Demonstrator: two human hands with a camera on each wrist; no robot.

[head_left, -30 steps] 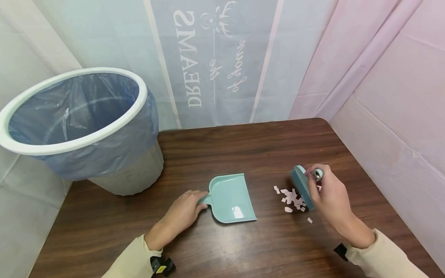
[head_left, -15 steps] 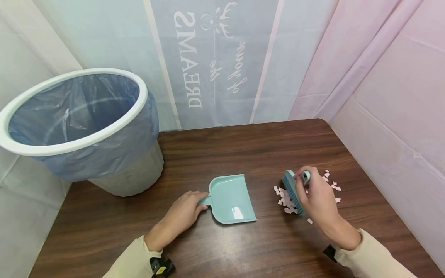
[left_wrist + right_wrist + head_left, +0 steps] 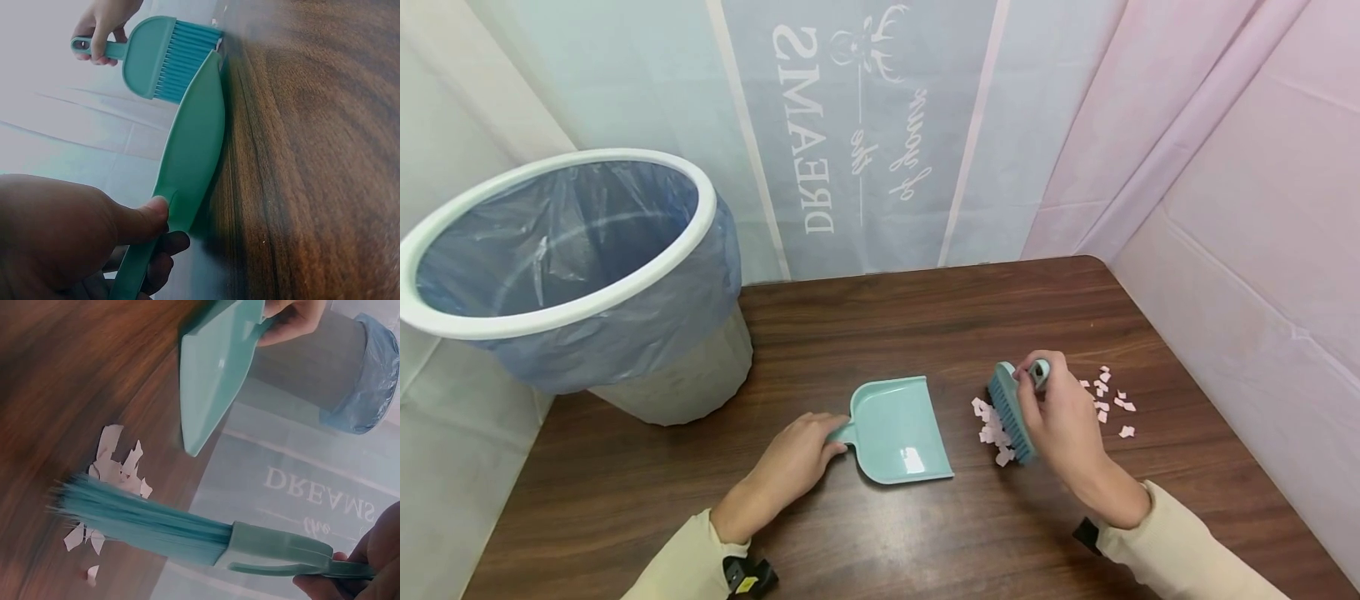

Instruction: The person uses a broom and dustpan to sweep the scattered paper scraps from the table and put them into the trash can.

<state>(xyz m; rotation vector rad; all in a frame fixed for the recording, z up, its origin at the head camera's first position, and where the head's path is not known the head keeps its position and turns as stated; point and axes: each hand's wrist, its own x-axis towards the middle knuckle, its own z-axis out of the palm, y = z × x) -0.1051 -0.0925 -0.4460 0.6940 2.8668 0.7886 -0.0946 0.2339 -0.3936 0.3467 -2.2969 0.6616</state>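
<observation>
My left hand [image 3: 801, 457] grips the short handle of a mint-green dustpan [image 3: 898, 429], whose wide front edge lies on the table facing right. My right hand [image 3: 1063, 421] holds a matching hand brush [image 3: 275, 547] by its handle, bristles [image 3: 144, 515] down on the wood. Along the left side of the bristles a pile of torn white paper scraps [image 3: 992, 427] is bunched, a short gap from the dustpan's edge. More loose scraps [image 3: 1102, 392] lie behind the brush, to the right of my right hand. The dustpan's tray holds no paper.
A large bin [image 3: 673, 375] with a white rim and a blue plastic liner [image 3: 662, 333] stands at the back left of the dark wooden table [image 3: 880, 321]. A printed cloth [image 3: 865, 208] hangs behind the table's far edge, and a pale wall covering [image 3: 1262, 250] runs along the right.
The right hand has moved the brush left, pushing part of the paper pile towards the dustpan. Some scraps now show behind it on the right. The left hand and dustpan have stayed put.
</observation>
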